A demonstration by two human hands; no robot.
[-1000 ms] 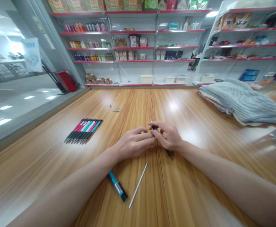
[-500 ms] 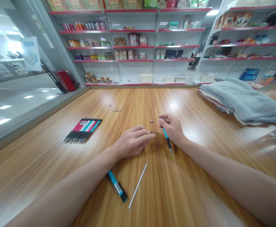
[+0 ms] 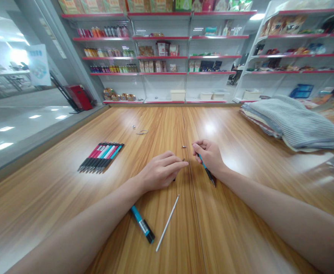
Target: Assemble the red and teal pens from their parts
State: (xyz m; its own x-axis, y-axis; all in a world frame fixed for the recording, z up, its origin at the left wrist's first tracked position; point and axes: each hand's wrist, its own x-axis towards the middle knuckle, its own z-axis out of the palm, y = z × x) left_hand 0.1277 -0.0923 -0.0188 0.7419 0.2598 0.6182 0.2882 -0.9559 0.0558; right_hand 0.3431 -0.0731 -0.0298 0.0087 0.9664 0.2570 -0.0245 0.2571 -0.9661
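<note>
Red-edged white shelves [image 3: 161, 73] stand behind a glossy wood-grain table [image 3: 229, 228]. Right of the frame's centre, the person's right hand [image 3: 209, 155] pinches a slim blue pen [image 3: 207, 171] between closed fingers, its long axis slanting, metal tip [image 3: 213, 184] toward lower right. It should handle light, stiff and smooth, best held at the black grip [image 3: 209, 174]. Near centre, the left hand [image 3: 162, 170] curls loosely; its hold cannot be told.

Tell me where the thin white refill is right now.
In the head view, the white refill lies on the wooden table at bottom centre, just right of the thick blue pen and below the left hand.
</note>
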